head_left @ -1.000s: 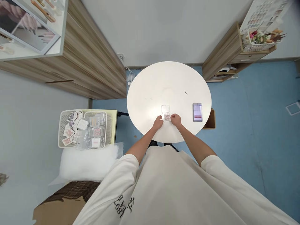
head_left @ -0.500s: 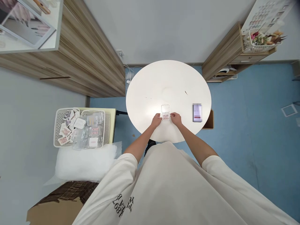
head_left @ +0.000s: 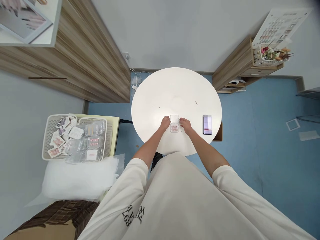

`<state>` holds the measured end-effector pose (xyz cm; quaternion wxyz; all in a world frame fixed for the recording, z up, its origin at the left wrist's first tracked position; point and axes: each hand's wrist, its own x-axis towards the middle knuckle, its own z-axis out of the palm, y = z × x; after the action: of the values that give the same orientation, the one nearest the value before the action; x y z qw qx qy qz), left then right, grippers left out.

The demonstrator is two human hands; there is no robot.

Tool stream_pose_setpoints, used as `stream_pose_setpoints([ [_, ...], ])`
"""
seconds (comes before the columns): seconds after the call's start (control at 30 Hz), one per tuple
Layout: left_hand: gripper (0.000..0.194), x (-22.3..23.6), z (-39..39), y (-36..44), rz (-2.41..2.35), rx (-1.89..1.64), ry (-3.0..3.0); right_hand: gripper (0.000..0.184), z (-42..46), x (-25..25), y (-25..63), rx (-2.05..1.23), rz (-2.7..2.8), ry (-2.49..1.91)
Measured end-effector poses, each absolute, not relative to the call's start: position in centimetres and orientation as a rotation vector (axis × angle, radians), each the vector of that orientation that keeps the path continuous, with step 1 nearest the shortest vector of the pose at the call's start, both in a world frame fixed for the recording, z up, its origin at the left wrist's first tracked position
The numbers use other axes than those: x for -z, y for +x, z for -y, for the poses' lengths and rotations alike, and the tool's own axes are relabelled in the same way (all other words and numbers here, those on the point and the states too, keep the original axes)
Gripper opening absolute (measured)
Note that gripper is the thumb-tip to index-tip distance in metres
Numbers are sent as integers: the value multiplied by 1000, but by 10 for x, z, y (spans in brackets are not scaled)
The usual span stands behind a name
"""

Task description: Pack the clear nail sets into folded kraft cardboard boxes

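Observation:
A small clear plastic case lies opened flat on the white round table. Its transparent lid points away from me, and the near half holds rows of small pinkish pieces that look like false nails. At the lid's left edge is my left hand, its fingers slightly apart. My right hand is at the right edge of the lid, with bent, parted fingers. Whether the fingertips touch the plastic is too small to make out. Neither hand visibly holds anything.
A phone lies on the table's right side. To the left, white baskets hold clear cases and printed cards on a side table, beside white packing sheets. Wooden cabinets stand left and right. A brown box is partly under the table.
Both hands have moved from beside the case's near half to beside its lid. The case stays in place on the table. The camera view has shifted slightly.

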<state>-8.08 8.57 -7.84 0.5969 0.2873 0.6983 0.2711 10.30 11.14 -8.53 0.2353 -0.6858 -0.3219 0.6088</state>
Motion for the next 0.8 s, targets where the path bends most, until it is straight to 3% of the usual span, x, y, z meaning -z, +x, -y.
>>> stream_pose_setpoints([
  [0.37, 70, 64, -93, -82, -1562, -615, 661, 51, -114, 52, 97, -1771, 891, -1777],
  [0.8, 52, 61, -69, -91, -1592, -697, 837, 58, -93, 33, 102, -1767, 1064, -1705],
])
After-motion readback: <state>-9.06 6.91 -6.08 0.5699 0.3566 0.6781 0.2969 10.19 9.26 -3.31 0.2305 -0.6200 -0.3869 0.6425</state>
